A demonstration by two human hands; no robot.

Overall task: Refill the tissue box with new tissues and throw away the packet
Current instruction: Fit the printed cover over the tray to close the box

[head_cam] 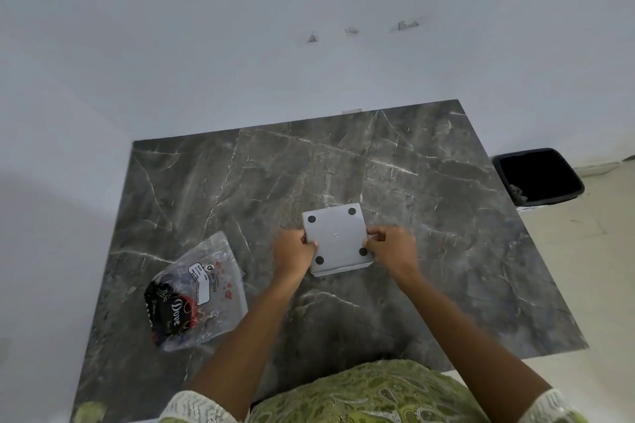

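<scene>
A square grey tissue box (pixel 336 237) lies upside down on the dark marble table (pixel 429 182); its base with black round feet at the corners faces up. My left hand (pixel 292 252) grips its left edge and my right hand (pixel 391 249) grips its right edge. A crumpled clear plastic tissue packet (pixel 197 294) with black and red "Dove" print lies flat on the table to the left, apart from both hands. No loose tissues are in sight.
A black waste bin (pixel 539 177) stands on the floor past the table's right edge. A white wall runs behind and to the left of the table. My green patterned clothing (pixel 371 395) fills the near edge.
</scene>
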